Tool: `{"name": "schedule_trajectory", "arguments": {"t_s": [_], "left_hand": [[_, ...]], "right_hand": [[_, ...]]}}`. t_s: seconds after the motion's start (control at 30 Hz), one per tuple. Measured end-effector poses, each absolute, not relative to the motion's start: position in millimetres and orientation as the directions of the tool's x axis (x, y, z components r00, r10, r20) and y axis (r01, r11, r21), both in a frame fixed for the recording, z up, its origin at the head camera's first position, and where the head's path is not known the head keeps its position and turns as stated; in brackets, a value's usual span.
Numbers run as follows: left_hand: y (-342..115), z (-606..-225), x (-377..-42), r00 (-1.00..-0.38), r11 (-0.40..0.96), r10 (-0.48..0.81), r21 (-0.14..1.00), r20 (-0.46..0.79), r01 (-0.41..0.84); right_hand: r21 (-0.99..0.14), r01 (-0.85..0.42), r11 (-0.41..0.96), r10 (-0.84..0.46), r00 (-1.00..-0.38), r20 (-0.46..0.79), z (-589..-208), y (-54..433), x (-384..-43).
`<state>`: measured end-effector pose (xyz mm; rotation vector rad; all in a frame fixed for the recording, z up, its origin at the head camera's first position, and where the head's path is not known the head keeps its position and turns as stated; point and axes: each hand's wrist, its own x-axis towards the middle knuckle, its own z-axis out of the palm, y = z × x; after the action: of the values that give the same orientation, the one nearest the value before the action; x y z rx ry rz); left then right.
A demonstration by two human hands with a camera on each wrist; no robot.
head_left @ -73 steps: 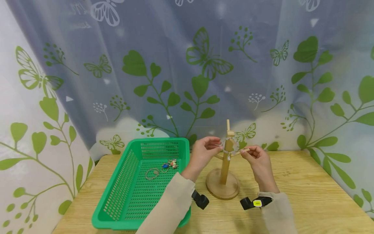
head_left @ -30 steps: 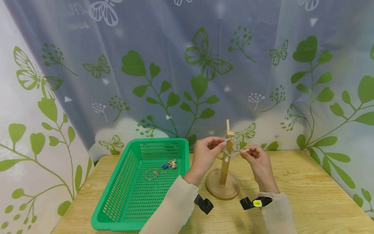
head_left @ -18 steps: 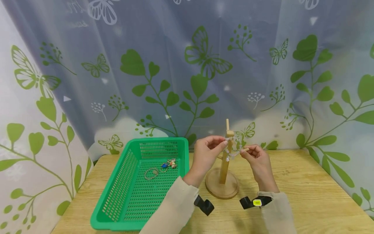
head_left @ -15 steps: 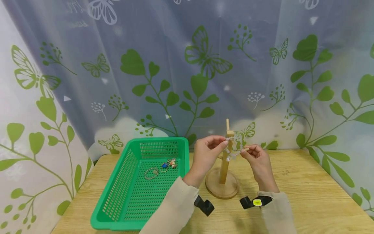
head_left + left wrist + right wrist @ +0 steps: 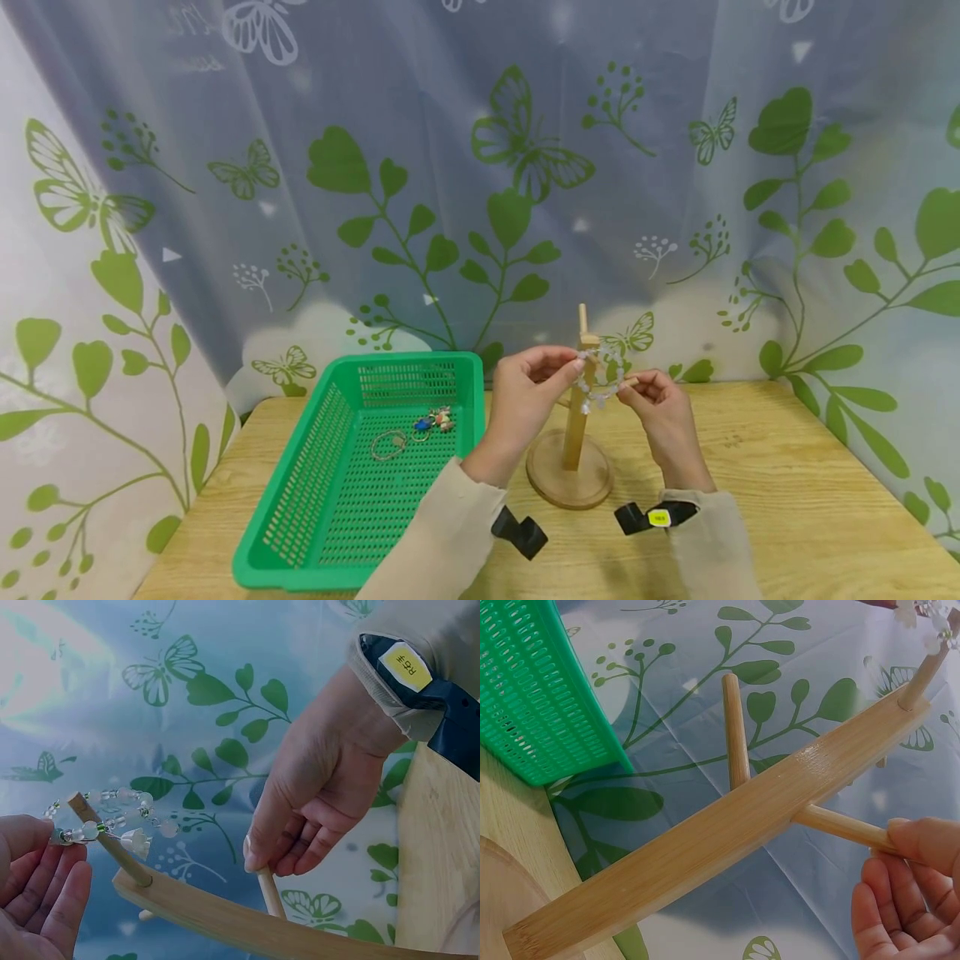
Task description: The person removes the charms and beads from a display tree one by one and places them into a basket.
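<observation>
My left hand [image 5: 517,404] pinches a bracelet [image 5: 91,829] of clear, white and green beads with a white flower charm [image 5: 136,843]. In the left wrist view the bracelet's loop lies around the end of an upper peg [image 5: 124,851] of a wooden stand [image 5: 575,437]. Thumb and fingers of my right hand [image 5: 663,417] grip the end of a lower peg [image 5: 844,826] on the same stand. The stand leans slightly in the head view, its round base [image 5: 547,487] on the table. Another peg [image 5: 735,735] juts from the post's opposite side.
Left of the stand is a green plastic basket [image 5: 251,542]. Inside it lie a thin bracelet [image 5: 387,445] and a small cluster of charms [image 5: 442,419], one part blue. A butterfly-and-leaf curtain [image 5: 420,275] hangs behind the wooden table [image 5: 810,517].
Over the last couple of seconds my left hand has shifted slightly right with the bracelet, whose loop now sits further to the right across the post. The right hand keeps its grip on the peg.
</observation>
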<state>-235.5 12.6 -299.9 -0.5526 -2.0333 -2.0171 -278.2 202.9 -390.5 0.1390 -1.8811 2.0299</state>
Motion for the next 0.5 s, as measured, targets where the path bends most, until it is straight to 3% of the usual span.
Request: {"name": "schedule_trajectory", "arguments": {"t_s": [0.5], "left_hand": [[1.8,-314.0,-242.8,-0.883,-0.046,0.082,0.887,0.462,0.46]], "right_hand": [[-0.953,-0.302,-0.037,0.201,-0.936,0.289,-391.0,203.1,-278.7]]}}
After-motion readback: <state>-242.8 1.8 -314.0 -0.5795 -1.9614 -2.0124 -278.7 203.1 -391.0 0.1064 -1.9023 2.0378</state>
